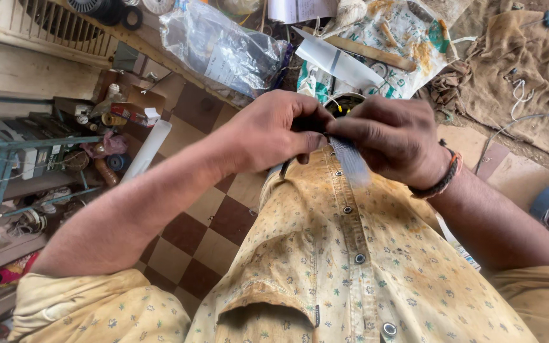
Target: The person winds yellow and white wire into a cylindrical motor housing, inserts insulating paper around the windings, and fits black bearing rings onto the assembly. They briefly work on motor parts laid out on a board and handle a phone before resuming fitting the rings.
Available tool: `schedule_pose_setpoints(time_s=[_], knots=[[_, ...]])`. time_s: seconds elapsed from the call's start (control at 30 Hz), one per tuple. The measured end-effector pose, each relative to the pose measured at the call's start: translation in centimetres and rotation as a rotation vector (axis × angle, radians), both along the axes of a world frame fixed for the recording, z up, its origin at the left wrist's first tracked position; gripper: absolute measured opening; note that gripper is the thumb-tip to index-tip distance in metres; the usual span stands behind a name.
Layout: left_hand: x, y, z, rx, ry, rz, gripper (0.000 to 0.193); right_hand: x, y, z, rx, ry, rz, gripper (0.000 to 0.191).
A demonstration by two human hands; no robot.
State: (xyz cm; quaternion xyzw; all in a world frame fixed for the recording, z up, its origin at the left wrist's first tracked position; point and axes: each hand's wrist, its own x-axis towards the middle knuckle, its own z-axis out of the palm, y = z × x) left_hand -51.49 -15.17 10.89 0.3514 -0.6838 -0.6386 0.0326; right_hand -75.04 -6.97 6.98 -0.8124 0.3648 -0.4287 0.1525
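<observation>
Head view: I am pinching a grey strip (352, 160) with both my left hand (273, 130) and my right hand (394, 136), near my shirt (351, 267). It could slip from my fingers and drop to the floor (208, 222).

Both bare forearms are reaching forward from the lower corners and meeting at the middle. The left hand (273, 130) is curling knuckles-up, thumb tucking under. The right hand (392, 136) is facing it, fingers bent inward, fingertips nearly touching the left's; they are seemingly pinching, though the grip is hidden.
</observation>
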Motion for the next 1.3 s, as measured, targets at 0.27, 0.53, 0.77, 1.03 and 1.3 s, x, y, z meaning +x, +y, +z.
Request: schedule_pose_setpoints(time_s=[0.27, 0.53, 0.77, 1.03, 1.3], knots=[[-0.7, 3.0, -2.1, -1.132, 0.259, 0.093, 0.05, 1.4, -0.7, -0.8, 0.695, -0.642, -0.035, 0.011], [-0.9, 3.1, -2.4, -1.548, 0.188, -0.064, 0.017, 0.5, -2.4, -0.2, 1.061, -0.538, -0.033, 0.019], [-0.8, 2.5, -0.2, -0.807, 0.019, -0.024, 0.013, -0.8, -0.5, 1.5, 0.736, -0.549, 0.286, 0.045], [-0.9, -0.4, 2.3, 0.093, -0.169, -0.111, 0.016, 0.7, 0.0, 1.0, -0.137, 0.218, 0.012, 0.045], [-1.0, 0.5, 1.4, 0.202, 0.105, 0.122, 0.033, -0.2, 0.4, 1.8, -0.179, 0.266, 0.019, 0.034]])
